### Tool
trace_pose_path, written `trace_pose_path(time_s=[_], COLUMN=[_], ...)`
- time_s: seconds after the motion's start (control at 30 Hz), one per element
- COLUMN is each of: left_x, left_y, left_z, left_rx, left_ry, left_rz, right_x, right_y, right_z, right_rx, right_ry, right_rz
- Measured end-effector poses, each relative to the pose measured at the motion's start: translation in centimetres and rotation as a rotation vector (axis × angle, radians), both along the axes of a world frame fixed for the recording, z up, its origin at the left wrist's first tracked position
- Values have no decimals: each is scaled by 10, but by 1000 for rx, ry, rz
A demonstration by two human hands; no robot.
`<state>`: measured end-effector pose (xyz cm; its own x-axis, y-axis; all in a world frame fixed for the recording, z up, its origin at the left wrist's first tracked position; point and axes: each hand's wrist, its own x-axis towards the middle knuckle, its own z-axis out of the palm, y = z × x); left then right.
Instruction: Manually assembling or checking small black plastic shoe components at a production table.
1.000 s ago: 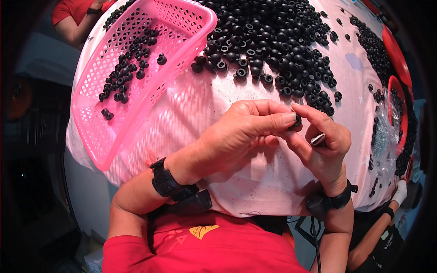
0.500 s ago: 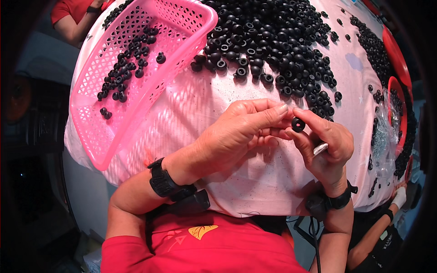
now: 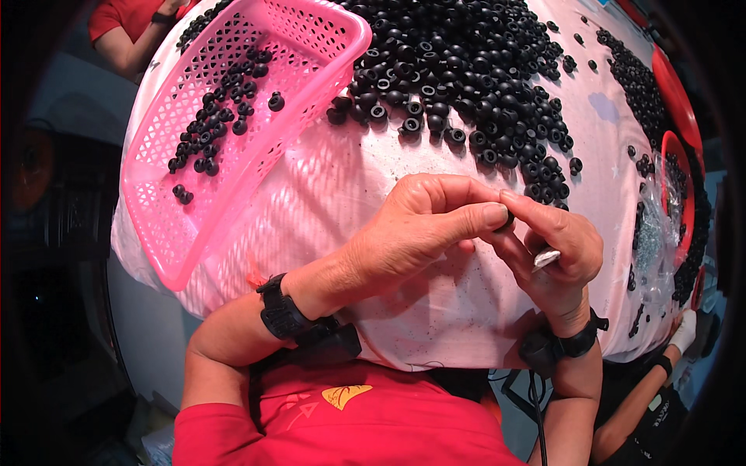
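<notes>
A small round black part (image 3: 507, 224), hollow in the middle a moment ago, is pinched between the fingertips of both hands above the cloth. My left hand (image 3: 427, 213) has its thumb across the part, hiding most of it. My right hand (image 3: 571, 245) grips the same part with thumb and forefinger. A small whitish, flat-ended object (image 3: 546, 259) sticks out from the curled fingers of my right hand; its kind cannot be made out. Just beyond the hands lies a large heap of similar black parts (image 3: 474, 85).
A pink perforated plastic basket (image 3: 177, 276) at the left holds black parts. Pink cloth (image 3: 334, 194) covers the table. Red trays (image 3: 674, 105) and a clear plastic bag (image 3: 651, 233) lie at the right. Another person's arm (image 3: 128, 46) is far left, and a gloved hand (image 3: 684, 332) lower right.
My left thumb and fingers have moved right onto the black part, covering its open ring. My right hand stays nearly in place.
</notes>
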<state>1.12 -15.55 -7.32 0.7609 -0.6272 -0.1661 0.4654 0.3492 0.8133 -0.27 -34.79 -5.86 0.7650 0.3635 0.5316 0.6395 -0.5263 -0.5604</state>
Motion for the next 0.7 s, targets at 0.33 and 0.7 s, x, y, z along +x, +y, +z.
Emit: trace_pose_path(time_s=[0.33,0.7], left_x=[1,4], left_y=[2,7], left_z=[0,3], left_rx=[-42,9], left_ry=[98,48], left_rz=[41,-40], right_x=[-8,-3], right_y=[5,0], right_z=[2,0], right_rx=[144,86], right_ry=[80,11], right_rz=[-95,-7])
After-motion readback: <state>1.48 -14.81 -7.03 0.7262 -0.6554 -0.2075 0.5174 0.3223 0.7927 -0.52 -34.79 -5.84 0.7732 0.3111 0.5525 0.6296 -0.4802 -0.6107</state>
